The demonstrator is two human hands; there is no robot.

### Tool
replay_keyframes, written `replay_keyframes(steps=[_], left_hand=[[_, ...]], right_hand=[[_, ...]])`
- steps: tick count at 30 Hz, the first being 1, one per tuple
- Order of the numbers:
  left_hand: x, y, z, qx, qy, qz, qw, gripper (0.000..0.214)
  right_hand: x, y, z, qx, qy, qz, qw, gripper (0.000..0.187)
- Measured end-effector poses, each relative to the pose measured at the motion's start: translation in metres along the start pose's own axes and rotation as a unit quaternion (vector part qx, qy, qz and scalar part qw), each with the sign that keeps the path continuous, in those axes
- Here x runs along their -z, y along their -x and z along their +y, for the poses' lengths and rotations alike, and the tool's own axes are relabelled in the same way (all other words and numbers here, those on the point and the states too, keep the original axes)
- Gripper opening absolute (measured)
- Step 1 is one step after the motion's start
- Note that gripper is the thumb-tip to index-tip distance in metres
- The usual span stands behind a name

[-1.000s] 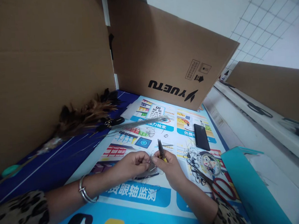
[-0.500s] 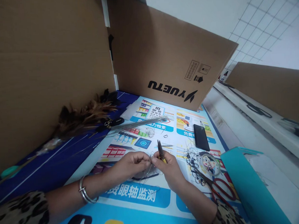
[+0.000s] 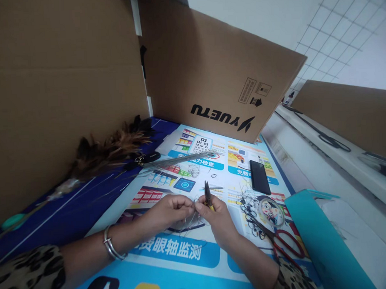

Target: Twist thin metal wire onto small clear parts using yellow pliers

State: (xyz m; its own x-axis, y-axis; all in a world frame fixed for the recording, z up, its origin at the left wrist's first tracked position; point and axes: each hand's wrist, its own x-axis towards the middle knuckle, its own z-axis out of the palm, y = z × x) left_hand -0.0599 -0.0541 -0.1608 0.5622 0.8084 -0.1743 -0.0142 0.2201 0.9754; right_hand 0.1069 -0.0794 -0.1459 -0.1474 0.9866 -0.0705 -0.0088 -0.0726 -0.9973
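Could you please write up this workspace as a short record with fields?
Left hand: fingertips pinched at thin strands
Right hand: holding yellow-handled pliers, tips pointing away from the person
Hand spacing: fingertips close together; contact cannot be told
To the right: red-handled scissors, black loops, black phone
Beyond the hands: bundle of thin rods
Far left: brown feathers
Backdrop: cardboard panel, upside-down YUETU print

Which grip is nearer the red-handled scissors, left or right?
Right. The right grip, holding pliers, is left of the red-handled scissors; the left grip is farther left, beyond the right one.
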Motion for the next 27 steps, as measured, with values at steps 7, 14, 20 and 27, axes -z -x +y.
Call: replay_keyframes(steps=[7, 14, 20, 27], left_hand=[[0.0, 0.001, 0.004, 0.013, 0.008, 0.021, 1.0, 0.02], [0.006, 0.0, 0.009, -0.024, -0.042, 0.052, 0.997, 0.019], [0.013, -0.001, 0.007, -0.066, -0.131, 0.092, 0.985, 0.024], [0.015, -0.003, 0.007, -0.099, -0.176, 0.102, 0.974, 0.022]], right_hand=[[0.004, 0.001, -0.005, 0.035, 0.077, -0.025, 0.996, 0.022], [0.036, -0.004, -0.012, 0.155, 0.373, -0.023, 0.915, 0.014], [0.044, -0.005, -0.009, 0.202, 0.54, 0.017, 0.817, 0.012], [0.034, 0.002, -0.012, 0.207, 0.615, 0.01, 0.761, 0.009]])
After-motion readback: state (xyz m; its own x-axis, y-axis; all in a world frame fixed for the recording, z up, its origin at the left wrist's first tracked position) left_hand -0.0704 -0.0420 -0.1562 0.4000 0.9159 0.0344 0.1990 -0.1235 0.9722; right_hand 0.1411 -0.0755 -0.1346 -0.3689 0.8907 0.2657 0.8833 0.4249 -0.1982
